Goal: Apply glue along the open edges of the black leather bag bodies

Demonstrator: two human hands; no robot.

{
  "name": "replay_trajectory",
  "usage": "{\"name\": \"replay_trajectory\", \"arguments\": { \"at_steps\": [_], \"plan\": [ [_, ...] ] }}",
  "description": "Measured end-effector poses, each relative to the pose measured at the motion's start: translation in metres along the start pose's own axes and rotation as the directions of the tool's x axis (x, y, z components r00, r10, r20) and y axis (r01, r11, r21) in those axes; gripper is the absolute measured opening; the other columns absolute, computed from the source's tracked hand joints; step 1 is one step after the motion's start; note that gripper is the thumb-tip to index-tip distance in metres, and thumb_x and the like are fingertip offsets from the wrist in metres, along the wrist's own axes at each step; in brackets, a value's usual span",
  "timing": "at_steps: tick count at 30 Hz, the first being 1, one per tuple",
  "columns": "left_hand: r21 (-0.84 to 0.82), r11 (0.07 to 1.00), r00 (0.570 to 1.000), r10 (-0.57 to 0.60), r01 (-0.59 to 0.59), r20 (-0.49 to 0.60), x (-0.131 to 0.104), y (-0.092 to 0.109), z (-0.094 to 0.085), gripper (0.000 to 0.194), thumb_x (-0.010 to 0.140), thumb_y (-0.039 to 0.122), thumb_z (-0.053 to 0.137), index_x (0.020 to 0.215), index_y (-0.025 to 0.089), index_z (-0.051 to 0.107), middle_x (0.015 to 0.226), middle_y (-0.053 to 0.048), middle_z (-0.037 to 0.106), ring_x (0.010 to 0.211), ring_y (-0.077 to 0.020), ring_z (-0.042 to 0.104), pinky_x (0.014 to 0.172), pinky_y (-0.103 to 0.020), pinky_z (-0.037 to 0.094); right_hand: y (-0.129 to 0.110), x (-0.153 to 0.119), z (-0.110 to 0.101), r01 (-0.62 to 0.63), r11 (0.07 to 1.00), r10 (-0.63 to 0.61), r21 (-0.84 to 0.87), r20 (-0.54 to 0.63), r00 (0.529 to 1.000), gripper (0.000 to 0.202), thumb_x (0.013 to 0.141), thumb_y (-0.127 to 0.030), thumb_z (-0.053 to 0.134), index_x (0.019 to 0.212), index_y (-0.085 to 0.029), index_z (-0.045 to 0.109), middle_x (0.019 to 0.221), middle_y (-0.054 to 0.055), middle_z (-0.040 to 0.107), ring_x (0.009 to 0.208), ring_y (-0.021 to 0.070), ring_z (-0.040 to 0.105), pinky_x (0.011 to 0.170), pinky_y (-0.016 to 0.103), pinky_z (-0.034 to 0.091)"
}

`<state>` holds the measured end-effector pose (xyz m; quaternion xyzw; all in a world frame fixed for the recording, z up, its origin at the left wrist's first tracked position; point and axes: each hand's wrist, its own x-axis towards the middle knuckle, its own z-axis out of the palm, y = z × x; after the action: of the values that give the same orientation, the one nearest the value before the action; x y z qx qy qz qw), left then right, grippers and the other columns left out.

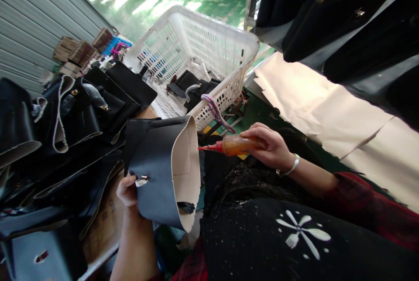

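A black handbag body [157,154] with a cream lining is held up by my left hand [127,189], whose fingers wrap round its closed side near a small metal clasp [142,180]. Its open mouth faces right, and a dark zip end or strap [186,207] shows inside. My right hand [266,143] grips a glue bottle [240,145] with amber contents and a red pointed nozzle. The nozzle's tip sits at the upper rim of the bag's mouth; whether it touches is not clear. Part of my left hand is hidden behind the bag.
Beyond the bag stands a white plastic basket [222,41] with black bag pieces [193,87] in it. Several black bags [91,111] crowd the left side on cardboard [104,222]. More black bags [347,23] hang at upper right, above cream sheets [327,106].
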<state>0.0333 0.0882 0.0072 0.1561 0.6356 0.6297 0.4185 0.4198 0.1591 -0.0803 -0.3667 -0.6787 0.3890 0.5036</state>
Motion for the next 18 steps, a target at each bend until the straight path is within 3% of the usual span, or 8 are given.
{"name": "replay_trajectory", "arguments": {
  "at_steps": [7, 14, 18],
  "plan": [
    [0.062, 0.994, 0.996, 0.092, -0.09, -0.018, 0.001, -0.003, -0.002, 0.021, 0.048, 0.02, 0.068, 0.049, 0.024, 0.048, 0.054, -0.001, 0.062, 0.072, -0.0292, 0.07, 0.062, -0.037, 0.058, 0.009, -0.009, 0.012, -0.109, 0.993, 0.106, 0.054, 0.064, 0.992, 0.025, 0.085, -0.042, 0.076, 0.098, -0.021, 0.071, 0.082, 0.005, 0.064, 0.068, 0.0176, 0.06, 0.06, 0.03, 0.05],
    [0.031, 0.995, 0.994, 0.096, -0.095, -0.049, 0.005, -0.008, -0.009, 0.015, 0.052, 0.016, 0.064, 0.05, 0.024, 0.052, 0.053, 0.0, 0.061, 0.074, -0.0271, 0.07, 0.067, -0.037, 0.06, -0.001, -0.033, 0.006, -0.172, 0.975, 0.147, 0.14, 0.171, 0.974, 0.03, 0.086, -0.048, 0.076, 0.098, -0.02, 0.072, 0.082, 0.006, 0.065, 0.068, 0.018, 0.062, 0.058, 0.029, 0.05],
    [0.055, 0.994, 0.993, 0.094, -0.09, -0.077, 0.01, -0.01, -0.014, 0.007, 0.051, 0.017, 0.062, 0.053, 0.022, 0.057, 0.052, 0.001, 0.06, 0.066, -0.0233, 0.067, 0.058, -0.03, 0.056, -0.005, -0.032, 0.004, -0.146, 0.977, 0.129, 0.154, 0.117, 0.985, 0.027, 0.087, -0.045, 0.076, 0.1, -0.021, 0.072, 0.083, 0.006, 0.065, 0.068, 0.0178, 0.061, 0.058, 0.029, 0.049]
  ]
}}
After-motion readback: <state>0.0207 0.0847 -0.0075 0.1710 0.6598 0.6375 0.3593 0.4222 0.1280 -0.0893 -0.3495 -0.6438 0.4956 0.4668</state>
